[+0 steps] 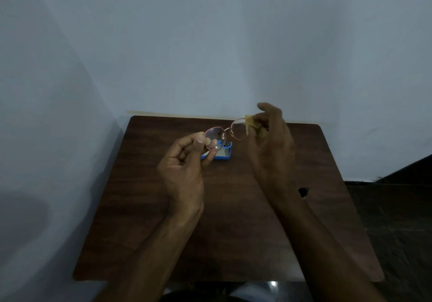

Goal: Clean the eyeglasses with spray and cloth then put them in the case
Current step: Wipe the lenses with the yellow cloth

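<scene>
Thin-rimmed round eyeglasses (228, 133) are held in the air above the dark wooden table (229, 220). My left hand (184, 166) pinches the rim of the left lens between thumb and fingers. My right hand (268, 142) grips a small yellow cloth (251, 124) against the right lens. Beneath the glasses a blue case (222, 153) lies on the table, partly hidden by my left fingers. No spray bottle is in view.
The table stands in a corner against pale walls at the back and left. A dark hole or mark (303, 191) sits near the table's right side. Dark floor (402, 220) lies to the right of the table.
</scene>
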`<act>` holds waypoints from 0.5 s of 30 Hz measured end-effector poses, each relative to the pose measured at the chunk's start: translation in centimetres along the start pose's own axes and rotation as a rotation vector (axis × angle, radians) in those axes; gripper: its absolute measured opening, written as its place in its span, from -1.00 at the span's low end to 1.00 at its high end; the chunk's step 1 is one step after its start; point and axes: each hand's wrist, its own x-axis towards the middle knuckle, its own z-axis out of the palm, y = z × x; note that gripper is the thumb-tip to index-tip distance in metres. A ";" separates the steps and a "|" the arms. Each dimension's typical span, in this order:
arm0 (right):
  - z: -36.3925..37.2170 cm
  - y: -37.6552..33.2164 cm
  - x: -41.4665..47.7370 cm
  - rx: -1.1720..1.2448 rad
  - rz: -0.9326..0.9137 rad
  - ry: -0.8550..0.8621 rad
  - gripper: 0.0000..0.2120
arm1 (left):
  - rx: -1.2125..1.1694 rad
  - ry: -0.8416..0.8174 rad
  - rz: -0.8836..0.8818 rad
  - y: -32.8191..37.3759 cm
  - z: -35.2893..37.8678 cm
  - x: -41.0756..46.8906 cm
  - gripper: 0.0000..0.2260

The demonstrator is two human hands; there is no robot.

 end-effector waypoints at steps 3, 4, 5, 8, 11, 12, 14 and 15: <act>0.3 -1.7 -1.5 0.005 -0.189 -0.123 -0.52 | 0.042 -0.013 0.043 0.2 -0.1 0.2 -0.85; 0.2 -1.6 -1.5 0.007 -0.202 -0.113 -0.53 | 0.059 -0.018 0.058 0.2 -0.2 0.3 -0.86; 0.3 -1.1 -1.0 0.011 -0.155 -0.067 -0.54 | 0.074 -0.029 0.075 0.3 -0.2 0.3 -0.86; 0.5 -0.5 0.4 0.047 0.067 0.005 -0.50 | 0.119 -0.068 0.139 0.4 -0.1 0.2 -0.92; 0.7 -2.4 -1.3 0.098 -0.107 -0.123 -0.48 | 0.130 -0.066 0.152 0.1 -0.3 0.3 -0.92; 0.6 -2.8 -2.0 0.087 -0.167 -0.150 -0.48 | 0.146 -0.063 0.156 0.0 -0.4 0.4 -0.91; 0.8 -2.3 -1.6 0.062 -0.133 -0.104 -0.46 | 0.156 -0.067 0.153 -0.2 -0.5 0.5 -0.91; 0.9 -1.9 -1.0 0.060 -0.052 -0.067 -0.43 | 0.152 -0.069 0.150 -0.3 -0.4 0.4 -0.92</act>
